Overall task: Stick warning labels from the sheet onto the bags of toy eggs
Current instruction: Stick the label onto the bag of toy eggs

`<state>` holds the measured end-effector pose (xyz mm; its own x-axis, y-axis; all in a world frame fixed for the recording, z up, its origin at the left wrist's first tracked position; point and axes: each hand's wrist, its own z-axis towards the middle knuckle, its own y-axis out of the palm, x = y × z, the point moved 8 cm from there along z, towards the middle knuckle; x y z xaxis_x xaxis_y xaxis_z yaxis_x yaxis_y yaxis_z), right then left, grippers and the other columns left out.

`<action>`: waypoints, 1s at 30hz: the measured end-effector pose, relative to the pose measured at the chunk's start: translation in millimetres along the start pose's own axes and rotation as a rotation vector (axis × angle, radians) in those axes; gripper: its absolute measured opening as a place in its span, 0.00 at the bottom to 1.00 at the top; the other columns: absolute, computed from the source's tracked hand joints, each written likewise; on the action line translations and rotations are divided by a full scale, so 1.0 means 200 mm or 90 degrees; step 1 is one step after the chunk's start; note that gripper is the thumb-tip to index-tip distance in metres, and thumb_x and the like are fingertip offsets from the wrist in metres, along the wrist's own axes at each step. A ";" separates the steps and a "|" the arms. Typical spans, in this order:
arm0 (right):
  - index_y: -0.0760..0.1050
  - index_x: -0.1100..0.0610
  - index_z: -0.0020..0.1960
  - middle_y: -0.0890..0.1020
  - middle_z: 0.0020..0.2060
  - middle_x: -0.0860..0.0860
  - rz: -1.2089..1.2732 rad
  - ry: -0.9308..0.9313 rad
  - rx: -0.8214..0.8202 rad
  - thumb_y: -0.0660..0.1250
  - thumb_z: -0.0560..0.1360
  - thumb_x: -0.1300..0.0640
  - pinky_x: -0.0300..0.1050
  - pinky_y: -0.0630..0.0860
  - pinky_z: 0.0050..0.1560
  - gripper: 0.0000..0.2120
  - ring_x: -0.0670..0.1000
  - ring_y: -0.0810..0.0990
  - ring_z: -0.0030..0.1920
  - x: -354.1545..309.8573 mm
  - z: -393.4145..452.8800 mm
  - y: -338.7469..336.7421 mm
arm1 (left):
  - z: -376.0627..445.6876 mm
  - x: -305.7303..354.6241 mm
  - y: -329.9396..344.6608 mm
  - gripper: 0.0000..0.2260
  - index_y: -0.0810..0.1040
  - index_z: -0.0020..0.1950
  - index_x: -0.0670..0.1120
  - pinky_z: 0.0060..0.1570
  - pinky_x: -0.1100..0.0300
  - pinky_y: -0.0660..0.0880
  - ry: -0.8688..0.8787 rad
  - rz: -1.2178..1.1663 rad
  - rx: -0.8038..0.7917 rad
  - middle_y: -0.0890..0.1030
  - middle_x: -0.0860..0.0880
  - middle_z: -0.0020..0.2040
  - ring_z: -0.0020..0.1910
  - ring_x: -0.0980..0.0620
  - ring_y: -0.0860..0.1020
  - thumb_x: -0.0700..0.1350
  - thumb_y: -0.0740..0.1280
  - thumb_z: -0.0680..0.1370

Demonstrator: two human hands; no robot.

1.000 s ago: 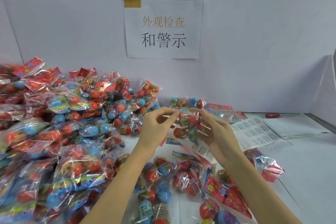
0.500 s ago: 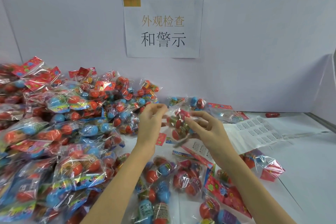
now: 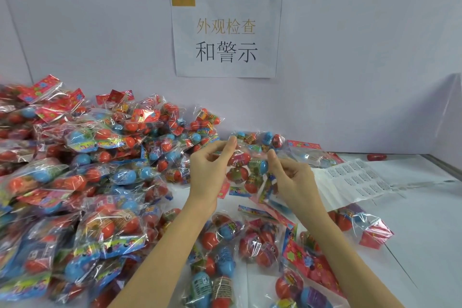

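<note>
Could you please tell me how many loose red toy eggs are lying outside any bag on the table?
1: a loose red plastic toy egg lies at the far right, against the back wall, beyond the white label sheet. Others may be hidden under the bags.

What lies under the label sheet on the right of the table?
The label sheet lies partly on a bag of toy eggs, whose red header sticks out below it. What is under the sheet's middle is covered.

Paper sign (image 3: 226, 36) taped flat on the wall (image 3: 350, 45), gold patch at its top-left corner; below it the white bench (image 3: 425, 245), meeting the wall.
</note>
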<state>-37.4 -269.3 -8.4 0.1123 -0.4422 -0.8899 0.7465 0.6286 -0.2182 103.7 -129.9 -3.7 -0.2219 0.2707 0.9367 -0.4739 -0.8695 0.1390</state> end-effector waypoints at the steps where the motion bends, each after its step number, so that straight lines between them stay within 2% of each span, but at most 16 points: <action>1: 0.85 0.53 0.36 0.80 0.29 0.54 -0.099 -0.054 0.028 0.60 0.79 0.35 0.52 0.78 0.38 0.27 0.54 0.76 0.30 -0.02 0.00 -0.02 | 0.00 0.01 0.00 0.09 0.89 0.45 0.57 0.53 0.62 0.78 0.010 0.001 0.004 0.87 0.53 0.49 0.51 0.57 0.83 0.60 0.73 0.77; 3: 0.82 0.57 0.33 0.74 0.22 0.51 -0.157 -0.080 0.041 0.59 0.79 0.33 0.47 0.74 0.31 0.32 0.49 0.69 0.23 -0.03 0.00 -0.03 | -0.01 0.05 0.00 0.10 0.88 0.45 0.59 0.62 0.53 0.77 0.040 0.019 0.000 0.83 0.51 0.56 0.58 0.52 0.80 0.63 0.72 0.74; 5: 0.84 0.60 0.37 0.80 0.23 0.51 -0.053 -0.017 0.009 0.60 0.80 0.35 0.41 0.78 0.32 0.31 0.49 0.78 0.23 0.01 0.00 -0.03 | -0.01 0.07 -0.01 0.10 0.86 0.45 0.60 0.63 0.52 0.75 0.070 0.055 0.008 0.78 0.51 0.57 0.58 0.50 0.77 0.64 0.72 0.73; 7: 0.87 0.57 0.46 0.87 0.33 0.53 0.076 0.020 -0.020 0.63 0.81 0.40 0.42 0.84 0.36 0.23 0.51 0.87 0.33 0.02 0.00 0.00 | -0.02 0.10 -0.02 0.11 0.86 0.45 0.60 0.55 0.59 0.74 0.104 0.072 0.029 0.74 0.53 0.51 0.50 0.55 0.75 0.65 0.72 0.74; 9: 0.87 0.53 0.57 0.90 0.47 0.53 0.132 0.002 -0.036 0.66 0.80 0.46 0.46 0.86 0.43 0.15 0.52 0.90 0.45 0.01 0.00 0.01 | -0.02 0.09 -0.01 0.17 0.86 0.51 0.61 0.52 0.60 0.74 0.100 0.067 0.001 0.77 0.54 0.50 0.47 0.57 0.75 0.70 0.68 0.76; 12: 0.82 0.41 0.66 0.87 0.59 0.42 0.141 -0.037 -0.070 0.70 0.82 0.53 0.42 0.84 0.52 0.15 0.49 0.88 0.54 -0.02 0.00 0.02 | -0.02 0.02 0.06 0.26 0.81 0.67 0.59 0.64 0.50 0.77 -0.006 -0.025 -0.095 0.83 0.54 0.64 0.62 0.54 0.82 0.73 0.59 0.79; 14: 0.84 0.43 0.65 0.87 0.60 0.46 0.172 -0.033 -0.095 0.70 0.83 0.56 0.43 0.82 0.58 0.13 0.50 0.86 0.58 -0.02 0.00 0.02 | -0.01 0.02 0.04 0.17 0.78 0.69 0.61 0.60 0.54 0.78 -0.016 -0.031 -0.070 0.82 0.54 0.64 0.60 0.60 0.82 0.64 0.66 0.82; 15: 0.83 0.47 0.63 0.87 0.58 0.48 0.201 -0.025 -0.094 0.70 0.83 0.55 0.47 0.82 0.59 0.10 0.51 0.86 0.57 -0.02 0.00 0.02 | -0.01 0.02 0.03 0.13 0.78 0.68 0.62 0.56 0.57 0.80 -0.017 -0.036 -0.053 0.82 0.52 0.61 0.57 0.59 0.83 0.56 0.69 0.83; 16: 0.81 0.49 0.62 0.88 0.55 0.49 0.230 -0.009 -0.078 0.70 0.82 0.52 0.52 0.81 0.58 0.09 0.52 0.86 0.54 -0.02 0.00 0.01 | 0.00 0.00 0.02 0.14 0.78 0.68 0.60 0.53 0.58 0.81 -0.031 -0.057 -0.049 0.82 0.50 0.59 0.55 0.55 0.84 0.49 0.71 0.83; 18: 0.74 0.46 0.65 0.89 0.52 0.50 0.266 0.034 -0.044 0.72 0.78 0.44 0.60 0.80 0.58 0.18 0.54 0.86 0.51 0.01 0.00 0.00 | 0.01 -0.04 0.03 0.16 0.82 0.66 0.55 0.48 0.61 0.81 -0.091 -0.112 -0.081 0.84 0.49 0.54 0.51 0.52 0.85 0.41 0.72 0.81; 20: 0.72 0.44 0.69 0.89 0.52 0.51 0.279 0.081 -0.031 0.72 0.74 0.39 0.58 0.80 0.62 0.26 0.52 0.87 0.54 0.05 0.02 0.00 | 0.01 -0.04 0.06 0.11 0.86 0.60 0.48 0.43 0.63 0.80 -0.119 -0.127 -0.139 0.85 0.48 0.48 0.44 0.52 0.83 0.38 0.72 0.80; 21: 0.77 0.45 0.68 0.89 0.53 0.50 0.285 0.101 -0.034 0.71 0.74 0.38 0.57 0.81 0.63 0.25 0.53 0.87 0.56 0.06 0.02 0.00 | 0.00 -0.03 0.07 0.09 0.87 0.57 0.47 0.42 0.63 0.80 -0.129 -0.131 -0.165 0.85 0.47 0.47 0.42 0.53 0.82 0.37 0.72 0.79; 23: 0.87 0.51 0.57 0.89 0.52 0.53 0.300 0.127 -0.035 0.69 0.77 0.40 0.51 0.84 0.59 0.18 0.56 0.88 0.56 0.06 0.01 0.01 | -0.02 -0.03 0.10 0.06 0.88 0.52 0.48 0.42 0.61 0.81 -0.144 -0.136 -0.197 0.86 0.45 0.47 0.42 0.51 0.82 0.39 0.74 0.79; 25: 0.89 0.53 0.49 0.89 0.50 0.56 0.284 0.135 -0.017 0.69 0.79 0.43 0.51 0.85 0.57 0.15 0.58 0.88 0.53 0.05 0.00 0.00 | -0.03 -0.03 0.12 0.04 0.89 0.49 0.49 0.41 0.61 0.82 -0.147 -0.137 -0.200 0.87 0.46 0.48 0.43 0.51 0.85 0.46 0.77 0.76; 27: 0.89 0.55 0.48 0.89 0.50 0.56 0.277 0.134 -0.006 0.69 0.79 0.46 0.55 0.82 0.60 0.15 0.58 0.88 0.54 0.06 0.00 -0.01 | -0.03 -0.04 0.10 0.08 0.89 0.47 0.47 0.43 0.62 0.81 -0.132 -0.133 -0.161 0.87 0.47 0.46 0.45 0.51 0.85 0.51 0.76 0.74; 30: 0.88 0.54 0.56 0.88 0.56 0.51 0.306 0.135 0.008 0.67 0.82 0.47 0.50 0.78 0.61 0.15 0.54 0.85 0.62 0.06 0.00 -0.03 | -0.02 -0.04 0.05 0.09 0.88 0.49 0.45 0.50 0.60 0.79 -0.113 -0.113 -0.091 0.88 0.46 0.48 0.49 0.50 0.85 0.51 0.76 0.77</action>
<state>-40.6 -277.5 -18.0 0.3099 0.0340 -0.9501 0.6517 0.7201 0.2384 98.0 -140.2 -11.3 0.0226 0.3261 0.9451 -0.6103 -0.7442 0.2714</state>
